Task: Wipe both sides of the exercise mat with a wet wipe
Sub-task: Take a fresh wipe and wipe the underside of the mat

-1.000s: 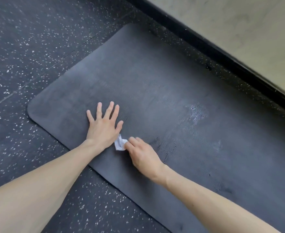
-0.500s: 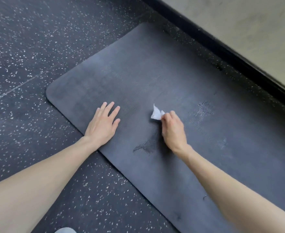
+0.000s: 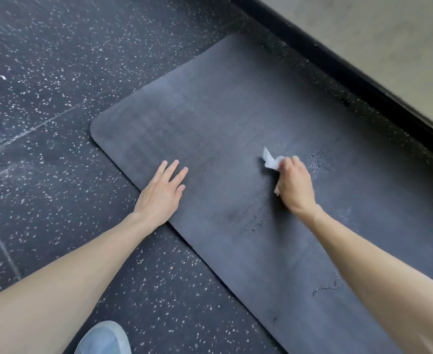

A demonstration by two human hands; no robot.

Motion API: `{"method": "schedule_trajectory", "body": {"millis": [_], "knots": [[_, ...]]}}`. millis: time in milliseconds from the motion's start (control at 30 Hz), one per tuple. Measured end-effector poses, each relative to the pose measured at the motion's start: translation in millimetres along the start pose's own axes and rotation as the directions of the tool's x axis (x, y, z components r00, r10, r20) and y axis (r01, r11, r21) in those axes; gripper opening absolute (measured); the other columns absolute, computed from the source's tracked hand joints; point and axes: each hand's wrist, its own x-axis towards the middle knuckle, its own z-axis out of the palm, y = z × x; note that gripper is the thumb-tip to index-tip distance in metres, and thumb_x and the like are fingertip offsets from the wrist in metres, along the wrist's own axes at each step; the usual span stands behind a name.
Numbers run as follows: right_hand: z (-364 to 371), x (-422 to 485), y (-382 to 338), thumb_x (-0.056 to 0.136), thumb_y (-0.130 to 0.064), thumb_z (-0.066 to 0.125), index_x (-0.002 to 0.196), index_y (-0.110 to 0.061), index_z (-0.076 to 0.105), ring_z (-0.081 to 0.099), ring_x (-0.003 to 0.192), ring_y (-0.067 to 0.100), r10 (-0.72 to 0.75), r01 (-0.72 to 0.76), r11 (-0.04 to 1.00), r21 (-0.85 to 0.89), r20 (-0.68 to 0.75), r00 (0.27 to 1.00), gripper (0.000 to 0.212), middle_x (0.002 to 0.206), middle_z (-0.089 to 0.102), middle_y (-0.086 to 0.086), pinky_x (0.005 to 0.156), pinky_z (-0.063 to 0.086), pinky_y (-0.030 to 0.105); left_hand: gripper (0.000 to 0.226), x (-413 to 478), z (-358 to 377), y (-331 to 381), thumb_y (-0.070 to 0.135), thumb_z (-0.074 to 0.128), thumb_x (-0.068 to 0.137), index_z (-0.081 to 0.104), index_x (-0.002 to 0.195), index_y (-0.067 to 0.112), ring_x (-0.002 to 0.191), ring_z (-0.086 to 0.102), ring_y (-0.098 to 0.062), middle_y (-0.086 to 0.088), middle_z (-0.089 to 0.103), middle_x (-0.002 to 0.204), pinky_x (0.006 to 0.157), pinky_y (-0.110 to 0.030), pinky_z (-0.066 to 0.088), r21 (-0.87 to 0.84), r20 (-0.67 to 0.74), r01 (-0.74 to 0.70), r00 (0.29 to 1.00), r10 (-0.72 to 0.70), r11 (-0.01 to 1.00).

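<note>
The wet wipe (image 3: 270, 160) is gripped in the right hand (image 3: 296, 186) at mid-mat. The exercise mat (image 3: 236, 111) is pinned at its near edge by the flat left hand (image 3: 160, 192). Firm, overlapping strokes are advised.

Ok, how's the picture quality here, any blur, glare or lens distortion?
Head view: soft even light, no hard glare on the mat; left hand, right hand and wet wipe look sharp; wide-angle stretch swells the forearms near the bottom.
</note>
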Motion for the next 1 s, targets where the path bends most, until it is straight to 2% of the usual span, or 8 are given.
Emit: {"method": "schedule_trajectory", "body": {"millis": [167, 333, 400, 467, 567, 667, 833, 1000], "knots": [[25, -60, -81, 0.082, 0.009, 0.056, 0.078, -0.008, 0.050, 0.043, 0.069, 0.031, -0.267, 0.267, 0.954, 0.140, -0.015, 0.963, 0.019, 0.080, 0.046, 0.012, 0.063, 0.037, 0.044, 0.051, -1, 5, 3, 0.028, 0.035, 0.109, 0.027, 0.158, 0.021, 0.156, 0.003, -0.022, 0.002, 0.014, 0.168, 0.116, -0.037, 0.038, 0.005, -0.012, 0.003, 1.000, -0.003, 1.000], [29, -123, -150, 0.079, 0.009, 0.053, 0.083, -0.006, 0.052, 0.038, 0.066, 0.024, -0.673, 0.620, 0.728, 0.292, 0.132, 0.728, 0.015, 0.082, 0.048, 0.010, 0.060, 0.037, 0.036, 0.052, 0, 4, 9, 0.027, 0.033, 0.109, 0.023, 0.159, 0.020, 0.155, 0.001, -0.023, 0.001, 0.011, 0.168, 0.118, -0.037, 0.032, 0.037, -0.004, 0.032, 0.999, -0.032, 0.999], [29, -108, -132, 0.089, 0.001, 0.044, 0.091, -0.003, 0.056, 0.038, 0.070, 0.026, -0.682, 0.639, 0.718, 0.275, 0.091, 0.726, 0.013, 0.084, 0.048, 0.012, 0.064, 0.036, 0.036, 0.053, 0, 4, 11, 0.026, 0.033, 0.109, 0.019, 0.160, 0.021, 0.155, 0.001, -0.026, -0.002, 0.010, 0.169, 0.121, -0.040, 0.028, 0.048, 0.016, 0.035, 0.999, -0.036, 0.998], [26, -78, -93, 0.093, -0.002, 0.043, 0.095, -0.004, 0.058, 0.041, 0.073, 0.028, -0.580, 0.564, 0.799, 0.210, 0.016, 0.815, 0.015, 0.085, 0.047, 0.013, 0.067, 0.038, 0.041, 0.055, 0, 1, 14, 0.030, 0.032, 0.109, 0.014, 0.161, 0.026, 0.155, -0.001, -0.031, -0.005, 0.007, 0.169, 0.123, -0.044, 0.022, 0.050, 0.058, 0.036, 0.998, -0.039, 0.998], [11, -28, -16, 0.081, 0.005, 0.050, 0.095, -0.008, 0.051, 0.047, 0.077, 0.034, -0.237, 0.240, 0.969, 0.054, -0.059, 0.970, 0.019, 0.089, 0.047, 0.016, 0.069, 0.044, 0.049, 0.060, 1, -2, 20, 0.046, 0.028, 0.107, 0.004, 0.161, 0.034, 0.153, -0.008, -0.036, -0.010, -0.004, 0.168, 0.125, -0.048, 0.009, 0.103, 0.145, 0.031, 0.988, -0.046, 0.994], [-2, -16, 22, 0.077, 0.012, 0.053, 0.092, -0.003, 0.054, 0.050, 0.077, 0.038, -0.023, 0.023, 1.000, -0.001, -0.034, 0.999, 0.021, 0.089, 0.048, 0.018, 0.072, 0.041, 0.046, 0.069, 3, 0, 26, 0.060, 0.024, 0.102, -0.002, 0.160, 0.033, 0.151, -0.006, -0.043, -0.004, -0.007, 0.169, 0.124, -0.053, 0.008, 0.185, 0.152, 0.032, 0.986, -0.061, 0.982], [4, -80, -46, 0.082, 0.010, 0.058, 0.080, -0.006, 0.051, 0.042, 0.067, 0.030, -0.299, 0.294, 0.942, 0.159, 0.010, 0.954, 0.017, 0.080, 0.044, 0.010, 0.061, 0.038, 0.041, 0.067, 19, 7, 54, 0.064, 0.021, 0.101, 0.000, 0.159, 0.038, 0.152, -0.008, -0.037, 0.014, -0.007, 0.168, 0.112, -0.072, 0.015, 0.196, 0.138, 0.062, 0.986, -0.090, 0.979], [14, -119, -74, 0.085, 0.005, 0.056, 0.092, -0.007, 0.054, 0.036, 0.071, 0.021, -0.583, 0.545, 0.803, 0.240, 0.133, 0.801, 0.014, 0.086, 0.041, 0.006, 0.054, 0.040, 0.040, 0.063, 33, 19, 90, 0.057, 0.018, 0.104, 0.002, 0.161, 0.034, 0.155, -0.010, -0.026, 0.008, -0.008, 0.169, 0.118, -0.066, 0.009, 0.286, 0.172, -0.132, 0.982, 0.084, 0.949]]}}
